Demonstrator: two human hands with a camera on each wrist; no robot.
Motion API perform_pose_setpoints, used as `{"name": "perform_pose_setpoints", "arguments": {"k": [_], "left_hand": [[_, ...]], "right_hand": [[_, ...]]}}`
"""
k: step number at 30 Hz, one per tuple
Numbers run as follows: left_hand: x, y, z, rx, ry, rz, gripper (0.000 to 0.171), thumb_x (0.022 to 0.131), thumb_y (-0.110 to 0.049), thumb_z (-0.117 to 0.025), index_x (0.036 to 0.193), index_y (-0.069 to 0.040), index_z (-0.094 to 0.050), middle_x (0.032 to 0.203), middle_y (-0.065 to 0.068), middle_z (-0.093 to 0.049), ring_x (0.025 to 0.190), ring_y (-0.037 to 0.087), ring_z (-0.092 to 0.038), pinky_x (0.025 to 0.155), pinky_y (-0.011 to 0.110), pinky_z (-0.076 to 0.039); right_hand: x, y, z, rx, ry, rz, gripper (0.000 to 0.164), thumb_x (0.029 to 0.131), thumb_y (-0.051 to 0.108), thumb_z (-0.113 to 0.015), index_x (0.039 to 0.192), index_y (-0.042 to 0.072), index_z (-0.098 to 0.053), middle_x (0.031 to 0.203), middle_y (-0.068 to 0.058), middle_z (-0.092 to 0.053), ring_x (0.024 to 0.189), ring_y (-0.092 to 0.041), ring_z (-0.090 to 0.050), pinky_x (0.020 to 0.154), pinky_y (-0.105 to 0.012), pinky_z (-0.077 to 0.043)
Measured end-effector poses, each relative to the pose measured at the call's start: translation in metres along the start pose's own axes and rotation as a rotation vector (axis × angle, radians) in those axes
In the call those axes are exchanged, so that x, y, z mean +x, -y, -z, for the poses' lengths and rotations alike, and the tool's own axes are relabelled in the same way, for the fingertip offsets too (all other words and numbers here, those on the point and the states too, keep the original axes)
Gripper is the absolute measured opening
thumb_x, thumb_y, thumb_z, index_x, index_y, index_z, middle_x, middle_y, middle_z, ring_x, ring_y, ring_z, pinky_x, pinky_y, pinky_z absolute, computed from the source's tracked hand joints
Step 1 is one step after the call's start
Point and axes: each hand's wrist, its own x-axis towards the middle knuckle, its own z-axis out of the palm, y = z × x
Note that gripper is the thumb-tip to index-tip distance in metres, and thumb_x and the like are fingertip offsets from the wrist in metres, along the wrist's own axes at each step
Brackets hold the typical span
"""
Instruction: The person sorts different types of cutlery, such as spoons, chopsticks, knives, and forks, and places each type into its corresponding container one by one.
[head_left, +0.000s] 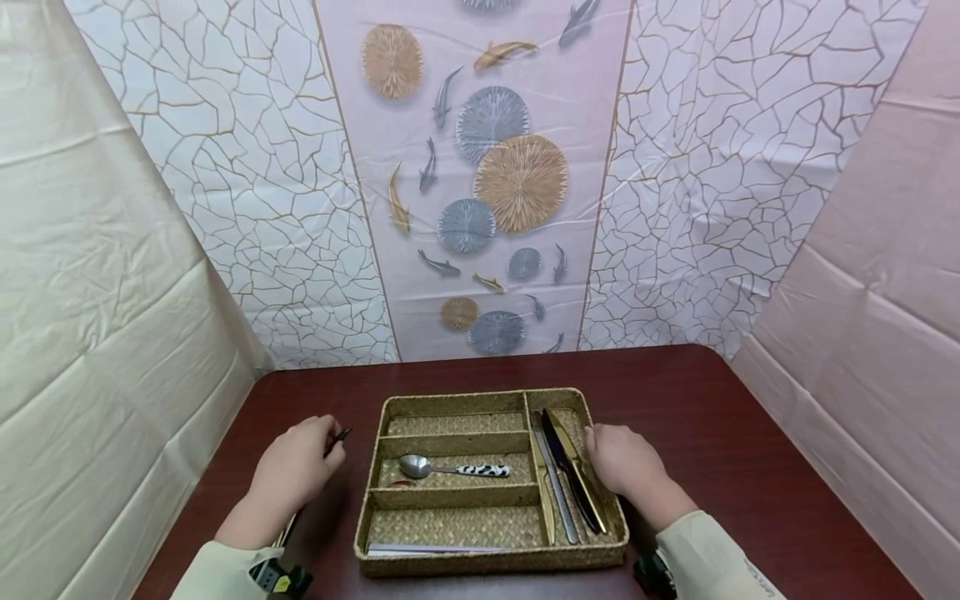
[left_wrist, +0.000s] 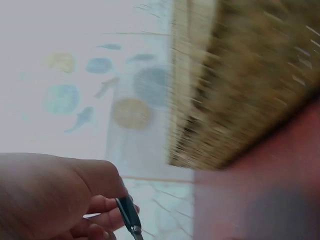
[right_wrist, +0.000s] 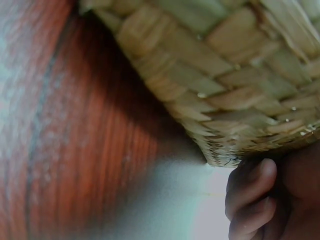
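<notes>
A woven cutlery tray stands on the dark red table. My left hand is left of the tray, apart from it, and pinches a thin utensil with a black end and a metal neck; the hand and forearm hide most of it, so its kind is unclear. My right hand grips the tray's right side, its fingers curled against the woven wall. In the tray's middle left compartment lies a spoon with a black-and-white handle. Several knives, among them a black knife, fill the right compartment.
Pale sticks lie along the front wall of the front left compartment. A small reddish piece is beside the spoon. Patterned cloth hangs behind the table, with plain cloth on both sides.
</notes>
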Motion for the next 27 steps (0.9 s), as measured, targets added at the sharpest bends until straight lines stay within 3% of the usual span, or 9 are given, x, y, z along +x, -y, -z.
{"name": "perform_pose_setpoints", "arguments": {"k": [7,14,21,27], "left_hand": [[0.002,-0.025,0.031,-0.095,-0.142,-0.055,0.014,0.088,-0.021,-0.065,0.099,-0.013,-0.065,0.080,0.000,-0.061,0.055,0.013,-0.047,0.050,0.034,-0.042],[0.000,-0.052,0.050,-0.222,-0.237,-0.098,0.016,0.092,-0.021,-0.063,0.107,-0.020,-0.062,0.087,-0.003,-0.066,0.045,0.013,-0.043,0.043,0.034,-0.039],[-0.001,-0.072,0.053,-0.362,-0.256,-0.161,0.016,0.094,-0.017,-0.061,0.108,-0.024,-0.061,0.073,-0.009,-0.059,0.053,0.009,-0.048,0.049,0.033,-0.045],[0.000,-0.082,0.037,-0.382,-0.210,-0.220,0.019,0.092,-0.016,-0.062,0.106,-0.029,-0.060,0.068,-0.010,-0.057,0.053,0.006,-0.048,0.047,0.030,-0.045]], "right_hand": [[0.000,-0.001,-0.001,-0.005,0.012,-0.007,0.042,0.106,0.031,-0.032,0.080,0.015,-0.060,0.077,-0.010,-0.065,0.071,-0.028,-0.063,0.069,-0.056,-0.055],[0.000,-0.002,-0.002,0.003,0.013,-0.011,0.044,0.106,0.034,-0.029,0.081,0.015,-0.061,0.077,-0.008,-0.065,0.069,-0.027,-0.062,0.068,-0.055,-0.055],[0.000,-0.003,-0.002,0.002,0.010,-0.003,0.045,0.106,0.035,-0.028,0.082,0.015,-0.061,0.076,-0.007,-0.064,0.069,-0.026,-0.062,0.069,-0.055,-0.055],[0.000,-0.003,-0.003,0.004,0.006,0.005,0.045,0.106,0.034,-0.029,0.080,0.016,-0.059,0.072,-0.006,-0.061,0.069,-0.026,-0.062,0.069,-0.055,-0.055]]}}
